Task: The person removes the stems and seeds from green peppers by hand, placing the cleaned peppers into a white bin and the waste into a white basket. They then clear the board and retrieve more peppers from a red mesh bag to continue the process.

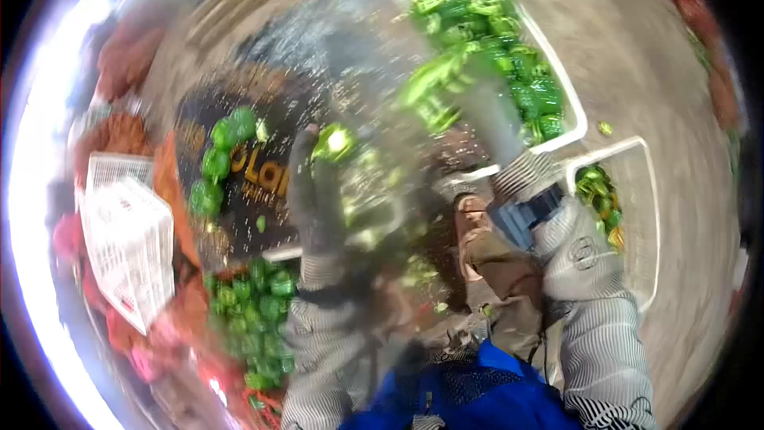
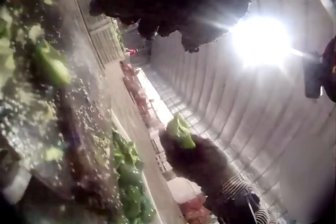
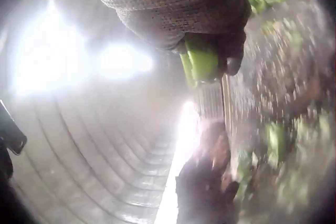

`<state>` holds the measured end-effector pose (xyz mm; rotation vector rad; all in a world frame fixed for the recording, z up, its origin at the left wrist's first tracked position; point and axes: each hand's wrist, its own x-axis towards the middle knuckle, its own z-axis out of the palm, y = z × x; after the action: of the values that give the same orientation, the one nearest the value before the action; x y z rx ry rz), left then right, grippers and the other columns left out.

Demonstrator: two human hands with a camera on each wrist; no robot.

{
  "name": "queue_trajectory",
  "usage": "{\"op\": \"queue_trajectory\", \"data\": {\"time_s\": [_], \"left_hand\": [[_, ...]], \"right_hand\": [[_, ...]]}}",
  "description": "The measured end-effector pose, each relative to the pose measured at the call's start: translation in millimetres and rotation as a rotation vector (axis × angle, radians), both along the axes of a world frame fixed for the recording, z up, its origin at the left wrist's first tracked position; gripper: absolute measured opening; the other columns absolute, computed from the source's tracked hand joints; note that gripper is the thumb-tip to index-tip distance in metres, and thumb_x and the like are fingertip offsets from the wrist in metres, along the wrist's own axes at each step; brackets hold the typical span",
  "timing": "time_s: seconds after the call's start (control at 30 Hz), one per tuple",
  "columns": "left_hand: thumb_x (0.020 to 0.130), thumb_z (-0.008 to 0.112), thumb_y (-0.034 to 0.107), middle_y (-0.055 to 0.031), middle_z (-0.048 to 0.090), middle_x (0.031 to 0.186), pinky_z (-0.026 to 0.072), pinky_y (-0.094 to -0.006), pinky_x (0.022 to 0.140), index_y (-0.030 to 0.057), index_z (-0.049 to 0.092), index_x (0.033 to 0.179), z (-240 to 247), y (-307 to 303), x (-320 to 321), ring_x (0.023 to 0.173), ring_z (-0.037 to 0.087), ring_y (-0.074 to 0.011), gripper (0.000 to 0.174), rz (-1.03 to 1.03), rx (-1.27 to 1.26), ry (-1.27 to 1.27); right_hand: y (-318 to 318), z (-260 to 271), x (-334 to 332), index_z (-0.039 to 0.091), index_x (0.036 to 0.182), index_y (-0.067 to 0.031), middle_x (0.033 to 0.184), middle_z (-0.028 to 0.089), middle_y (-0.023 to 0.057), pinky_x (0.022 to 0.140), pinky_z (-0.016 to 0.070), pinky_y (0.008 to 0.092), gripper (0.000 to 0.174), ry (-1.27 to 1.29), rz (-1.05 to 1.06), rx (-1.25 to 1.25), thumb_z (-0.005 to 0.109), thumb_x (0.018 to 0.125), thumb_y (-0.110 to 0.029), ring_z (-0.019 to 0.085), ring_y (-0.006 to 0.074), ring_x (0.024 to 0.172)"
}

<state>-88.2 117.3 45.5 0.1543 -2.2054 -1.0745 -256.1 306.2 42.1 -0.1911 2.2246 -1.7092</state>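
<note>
My right hand [image 3: 184, 19], in a knit glove, grips a piece of green bell pepper [image 3: 202, 58] between thumb and fingers; in the head view that hand [image 1: 489, 111] is blurred beside the green pieces. From the left wrist view the same pepper piece [image 2: 181, 129] sticks out past the fingers. My left hand [image 1: 306, 171], gloved too, reaches over the wet dark tabletop [image 1: 263, 151], with nothing visible in its fingers. Close to its fingertips is a cut pepper [image 1: 336, 143] with a pale core. Seeds and green scraps [image 1: 370, 191] are scattered between both hands.
Whole green peppers [image 1: 215, 166] lie at the tabletop's left. A white crate [image 1: 577, 103] of pepper pieces stands at the upper right, a smaller white bin [image 1: 652, 223] below it. More peppers [image 1: 255, 310] are heaped at the lower left, near a white basket [image 1: 127, 231].
</note>
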Motion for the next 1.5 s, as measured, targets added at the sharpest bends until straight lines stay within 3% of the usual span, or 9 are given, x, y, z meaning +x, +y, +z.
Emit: {"op": "queue_trajectory", "data": {"time_s": [0.23,0.37,0.67,0.83,0.93,1.03,1.3,1.33,1.5], "left_hand": [[0.089,0.069,0.009,-0.0082,0.063,0.114,0.0516,-0.0284,0.082,0.0033,0.061,0.117,-53.6,-45.7,-11.1,0.095,0.061,-0.0149,0.030,0.209,0.034,-0.625],[0.079,0.075,0.011,-0.0138,0.061,0.117,0.0490,-0.0408,0.095,0.0066,0.055,0.127,-62.0,-42.9,-32.8,0.108,0.057,-0.0292,0.053,0.073,-0.679,-0.487],[0.078,0.078,0.025,-0.0137,0.059,0.126,0.0481,-0.0390,0.098,0.0094,0.047,0.137,-44.9,-33.4,-1.4,0.113,0.058,-0.0302,0.069,0.130,-0.176,-0.233],[0.084,0.074,0.023,-0.0127,0.056,0.134,0.0459,-0.0389,0.102,0.0042,0.044,0.139,0.4,-6.3,30.1,0.121,0.055,-0.0285,0.066,0.019,-0.166,-0.062],[0.097,0.057,0.018,-0.0130,0.056,0.133,0.0465,-0.0359,0.102,0.0017,0.046,0.138,-11.0,-20.3,53.1,0.123,0.054,-0.0239,0.046,-0.497,1.450,-0.042],[0.098,0.056,0.020,-0.0145,0.057,0.131,0.0474,-0.0321,0.101,0.0027,0.045,0.138,9.7,-30.8,61.9,0.120,0.055,-0.0226,0.044,-0.260,0.618,-0.341],[0.094,0.060,0.014,-0.0070,0.059,0.115,0.0574,-0.0298,0.077,0.0058,0.049,0.131,-2.4,-46.2,75.3,0.100,0.062,-0.0182,0.039,-0.248,1.277,-0.204],[0.094,0.060,0.012,-0.0069,0.059,0.115,0.0553,-0.0281,0.080,0.0054,0.049,0.131,-14.2,-46.2,76.9,0.100,0.062,-0.0170,0.039,-0.217,0.647,-0.319],[0.093,0.062,0.013,-0.0067,0.060,0.116,0.0516,-0.0272,0.084,0.0034,0.050,0.130,11.1,-21.6,67.7,0.098,0.060,-0.0161,0.040,-0.126,0.721,-0.478]], "right_hand": [[50.2,-82.3,-180.6,0.048,0.139,-0.0036,0.136,0.055,0.0184,0.101,0.0455,0.0365,0.052,0.343,0.048,0.512,0.062,0.092,-0.022,0.059,0.0271,0.115],[33.1,-93.8,-137.3,0.060,0.129,-0.0113,0.128,0.062,0.0130,0.101,0.0457,0.0408,0.042,0.577,0.229,0.750,0.057,0.093,-0.033,0.063,0.0293,0.110],[-62.4,31.6,25.7,0.035,0.149,-0.0073,0.127,0.059,0.0134,0.099,0.0461,0.0339,0.066,-0.276,0.641,-0.057,0.063,0.092,-0.026,0.056,0.0219,0.115],[-80.1,14.2,91.1,0.036,0.147,-0.0058,0.122,0.057,0.0114,0.089,0.0477,0.0308,0.069,0.185,0.570,-0.185,0.063,0.084,-0.016,0.056,0.0179,0.098],[-75.5,31.5,113.0,0.039,0.145,-0.0065,0.134,0.049,0.0148,0.100,0.0415,0.0337,0.071,0.032,0.536,-0.106,0.061,0.078,-0.009,0.050,0.0230,0.116],[-82.7,34.1,129.8,0.039,0.146,-0.0084,0.148,0.042,0.0163,0.110,0.0368,0.0364,0.073,0.063,0.569,-0.048,0.060,0.076,-0.004,0.045,0.0265,0.133],[-109.7,18.4,131.5,0.049,0.136,-0.0023,0.137,0.051,0.0151,0.105,0.0407,0.0377,0.069,-0.055,0.718,-0.375,0.074,0.071,-0.007,0.051,0.0308,0.122],[-114.0,25.2,131.0,0.049,0.137,-0.0010,0.133,0.054,0.0138,0.104,0.0412,0.0352,0.056,0.022,0.699,-0.336,0.061,0.084,-0.014,0.054,0.0261,0.119],[-111.6,-29.6,129.4,0.054,0.130,0.0008,0.122,0.061,0.0127,0.102,0.0412,0.0339,0.041,0.346,0.562,-0.087,0.045,0.099,-0.025,0.056,0.0227,0.114]]}}
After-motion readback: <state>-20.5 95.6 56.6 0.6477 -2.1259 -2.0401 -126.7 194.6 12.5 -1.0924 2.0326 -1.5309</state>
